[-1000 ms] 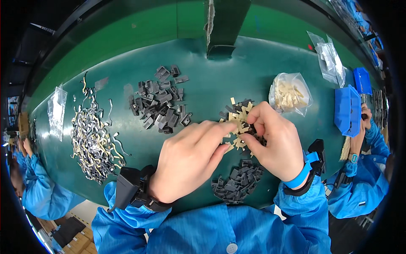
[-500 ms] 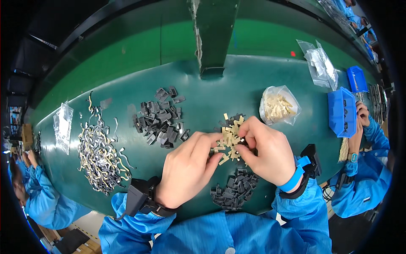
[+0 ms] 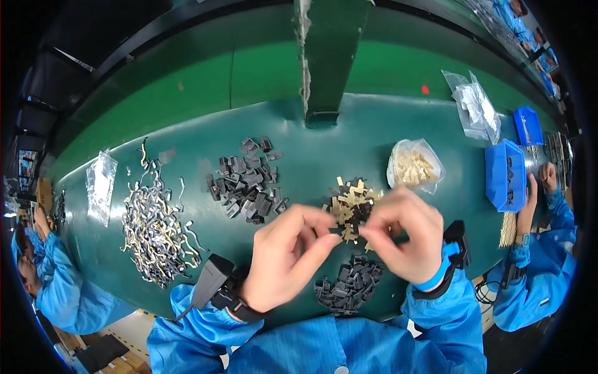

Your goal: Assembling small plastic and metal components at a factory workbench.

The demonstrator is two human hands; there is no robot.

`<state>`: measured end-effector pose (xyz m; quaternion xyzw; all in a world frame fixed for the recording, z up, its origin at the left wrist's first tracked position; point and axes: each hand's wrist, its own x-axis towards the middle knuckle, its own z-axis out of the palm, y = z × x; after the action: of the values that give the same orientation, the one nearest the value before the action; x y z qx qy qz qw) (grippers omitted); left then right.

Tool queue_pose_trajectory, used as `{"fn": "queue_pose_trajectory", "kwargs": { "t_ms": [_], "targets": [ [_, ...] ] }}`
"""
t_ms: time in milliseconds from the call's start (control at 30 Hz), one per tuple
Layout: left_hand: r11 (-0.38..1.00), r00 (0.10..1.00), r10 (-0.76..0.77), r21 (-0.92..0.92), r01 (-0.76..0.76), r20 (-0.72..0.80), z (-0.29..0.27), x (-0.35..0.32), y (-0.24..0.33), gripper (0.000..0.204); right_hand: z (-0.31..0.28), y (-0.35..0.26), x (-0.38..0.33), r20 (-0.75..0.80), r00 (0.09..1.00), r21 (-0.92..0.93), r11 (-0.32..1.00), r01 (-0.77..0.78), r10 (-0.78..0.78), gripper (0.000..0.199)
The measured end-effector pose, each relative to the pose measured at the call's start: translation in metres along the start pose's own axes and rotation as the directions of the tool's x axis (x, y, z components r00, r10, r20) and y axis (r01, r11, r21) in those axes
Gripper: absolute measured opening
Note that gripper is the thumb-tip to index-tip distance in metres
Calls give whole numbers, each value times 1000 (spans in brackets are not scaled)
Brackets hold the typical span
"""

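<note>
Over a mixed pile of flat brass-coloured pieces and small black parts (image 3: 349, 201), both my hands work with fingertips pinched. My left hand (image 3: 288, 258) has thumb and index finger closed at the pile's near left edge. Something small and dark shows at its tips, too blurred to name. Facing it, my right hand (image 3: 408, 234) is pinched at the pile's right side; motion blur hides what its tips hold. A small gap separates the two pinches. Just nearer to me lies a heap of small black plastic parts (image 3: 349, 285).
Larger black plastic housings (image 3: 246, 181) and a heap of bent metal strips (image 3: 156, 237) lie left. An open bag of pale pieces (image 3: 414, 167) stands right, beyond it blue bins (image 3: 504, 176). A green post (image 3: 330, 62) rises behind. Co-workers sit at both sides.
My hands have drawn slightly back from the pile and now pinch facing each other. More black parts show among the brass-coloured pieces. The whole view has shifted a little.
</note>
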<state>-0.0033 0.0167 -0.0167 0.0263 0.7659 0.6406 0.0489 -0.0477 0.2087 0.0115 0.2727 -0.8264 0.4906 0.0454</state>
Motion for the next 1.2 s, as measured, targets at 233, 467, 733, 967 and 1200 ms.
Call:
{"fn": "queue_pose_trajectory", "kwargs": {
  "t_ms": [233,467,733,967,1200],
  "targets": [
    [879,970,-119,-431,203,214,-3,-3,9,8,15,1,-8,-33,959,-37,959,282,-283,24],
    [926,987,-45,-365,100,154,-2,-4,3,10,14,0,-6,-29,990,135,980,144,-141,22],
    [940,991,-9,-337,54,134,-1,-4,1,12,12,5,-13,49,981,552,813,-185,189,12],
    [958,993,-1,-284,36,122,0,-3,3,13,8,4,-8,284,938,499,804,-323,201,12],
    [960,992,-21,-274,55,125,0,-3,3,14,8,-1,-5,356,906,469,796,-384,227,11]
  ]
}}
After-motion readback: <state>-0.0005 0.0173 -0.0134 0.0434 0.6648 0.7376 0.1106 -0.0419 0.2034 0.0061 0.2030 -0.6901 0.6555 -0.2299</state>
